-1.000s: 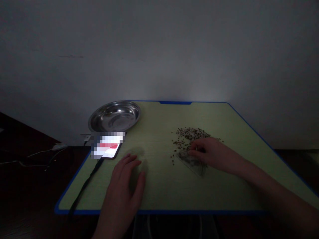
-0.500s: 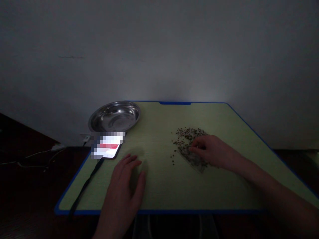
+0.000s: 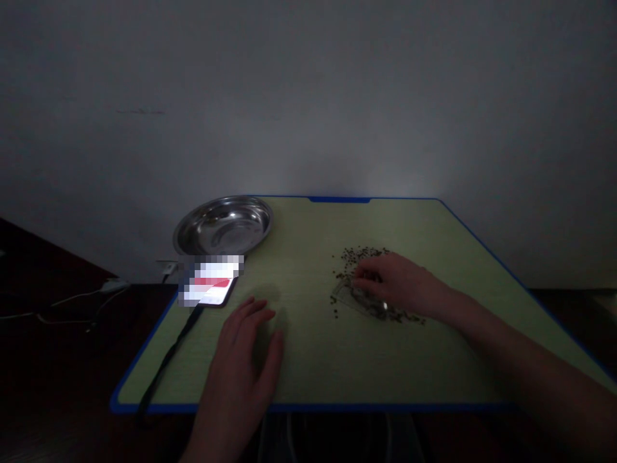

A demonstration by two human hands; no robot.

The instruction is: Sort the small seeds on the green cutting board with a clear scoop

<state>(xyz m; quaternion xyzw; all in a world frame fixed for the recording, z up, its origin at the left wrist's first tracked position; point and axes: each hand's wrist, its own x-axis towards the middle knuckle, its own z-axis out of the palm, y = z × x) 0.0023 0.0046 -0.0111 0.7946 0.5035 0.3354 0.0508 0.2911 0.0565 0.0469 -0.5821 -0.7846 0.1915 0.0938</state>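
On the right part of the table, my right hand [image 3: 393,283] has its fingers pinched over a clear, flat plastic piece [image 3: 349,298] with a straight edge. Its exact kind is hard to make out in the dim light. Around and beneath it lie many small dark grains [image 3: 359,254], like seeds or beans, some of them covered by the hand. My left hand [image 3: 245,354] rests near the front left of the table, fingers apart and slightly curled, holding nothing.
A shiny steel basin [image 3: 224,225] stands at the table's back left. In front of it lies a lit phone [image 3: 209,281], with a dark strap [image 3: 168,354] running over the blue table edge [image 3: 361,408]. White cables [image 3: 113,285] lie beyond the left side.
My right hand has shifted a little left with the clear plastic piece, whose angle has turned. More grains show to the right below the hand. My left hand stays nearly still.
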